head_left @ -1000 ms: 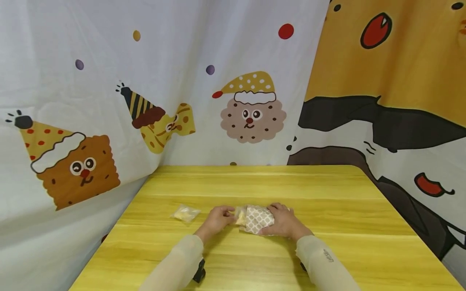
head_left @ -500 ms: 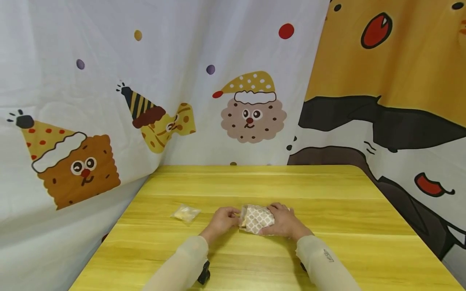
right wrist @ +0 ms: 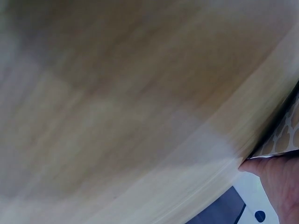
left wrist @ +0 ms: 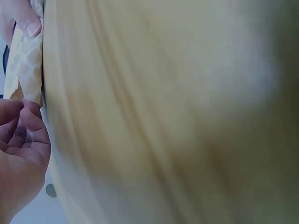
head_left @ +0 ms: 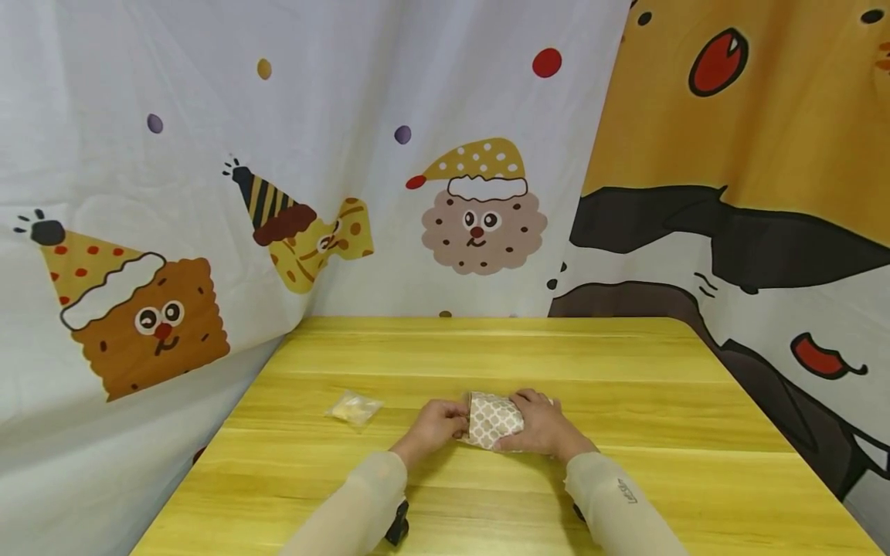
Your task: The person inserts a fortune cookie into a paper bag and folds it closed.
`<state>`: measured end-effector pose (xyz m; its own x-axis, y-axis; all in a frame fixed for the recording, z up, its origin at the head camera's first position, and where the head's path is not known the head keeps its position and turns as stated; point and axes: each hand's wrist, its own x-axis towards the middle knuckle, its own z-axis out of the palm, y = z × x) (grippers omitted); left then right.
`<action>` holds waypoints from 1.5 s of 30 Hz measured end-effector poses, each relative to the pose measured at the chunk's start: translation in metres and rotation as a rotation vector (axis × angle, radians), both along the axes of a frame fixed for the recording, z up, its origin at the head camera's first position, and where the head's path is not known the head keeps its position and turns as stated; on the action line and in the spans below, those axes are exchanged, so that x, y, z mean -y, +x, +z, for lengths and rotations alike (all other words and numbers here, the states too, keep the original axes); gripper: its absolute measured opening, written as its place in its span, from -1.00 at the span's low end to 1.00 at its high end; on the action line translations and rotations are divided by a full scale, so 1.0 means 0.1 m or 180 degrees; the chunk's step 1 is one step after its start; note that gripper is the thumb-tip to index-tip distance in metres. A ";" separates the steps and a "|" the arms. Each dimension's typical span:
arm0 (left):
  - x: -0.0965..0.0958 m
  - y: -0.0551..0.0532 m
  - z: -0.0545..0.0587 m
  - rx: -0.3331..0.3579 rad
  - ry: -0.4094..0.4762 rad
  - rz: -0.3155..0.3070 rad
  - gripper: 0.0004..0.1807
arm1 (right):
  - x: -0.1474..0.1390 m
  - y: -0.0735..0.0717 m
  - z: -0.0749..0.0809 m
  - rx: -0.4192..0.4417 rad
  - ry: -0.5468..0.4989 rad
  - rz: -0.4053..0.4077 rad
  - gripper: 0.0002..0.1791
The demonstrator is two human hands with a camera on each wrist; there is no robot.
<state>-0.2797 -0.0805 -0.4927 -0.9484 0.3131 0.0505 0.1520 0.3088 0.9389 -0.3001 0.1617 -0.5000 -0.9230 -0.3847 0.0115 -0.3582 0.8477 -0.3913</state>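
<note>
"Head view first. Where's the pouch?"

"The trellis-patterned paper pouch (head_left: 495, 421) lies on the wood-grain table (head_left: 487, 502), between my hands. My left hand (head_left: 436, 426) is at its 9 o'clock end, my right hand (head_left: 542, 423) at its 3 o'clock end."

"What is each one gripping?"

"My right hand holds the pouch, fingers over the far side and thumb along the near side, probably so it won't slide. My left fingers are curled narrow at the other end. I can't tell whether they pinch anything."

"And that transparent sachet (head_left: 354, 408)?"

"It lies on the table out past my left hand, at about 10 o'clock, touching neither hand. Something pale yellow shows inside. I'd judge that spot leaves my hands room."

"Left wrist view?"

"The pouch is at 10 o'clock. My left thumb and forefinger come together at its end, by what looks like the mouth; such a small curl would suit a narrow gap. My right thumb rests farther up the paper, likely as a brace."

"Right wrist?"

"Just a corner of the pouch, between 3 and 4 o'clock, with part of my right hand against it, I'd say propping that edge. The frame cuts off the rest."
</note>
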 end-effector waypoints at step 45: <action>2.15 -0.03 0.25 -0.0064 -0.1247 0.1064 -0.49 | -0.01 -0.01 -0.04 0.0032 -0.0021 -0.0032 0.23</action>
